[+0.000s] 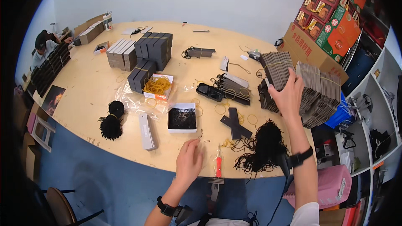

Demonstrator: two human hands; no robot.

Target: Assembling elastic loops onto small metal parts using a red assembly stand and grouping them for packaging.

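Observation:
My right hand (289, 96) is at a rubber-banded bundle of grey-brown cards (277, 63) on the table's right side. Its thumb lies at the left side and its fingers at the right side of the bundle. My left hand (188, 161) is over the near table edge with fingers curled together; its palm is hidden. Just beyond its fingertips lie small metal pins (202, 132). Beside it lies a red-handled tool (218, 165). Between my hands are a tangle of black cords (266, 148) and two crossed dark card stacks (235, 124).
Further banded card bundles (322, 88) stand at right. Mid-table are an open box of black bits (182, 118), yellow rubber bands (157, 85), dark blocks (154, 48) and a tied black cord bundle (112, 121). Another person (46, 48) sits at far left. A pink bin (331, 186) stands below right.

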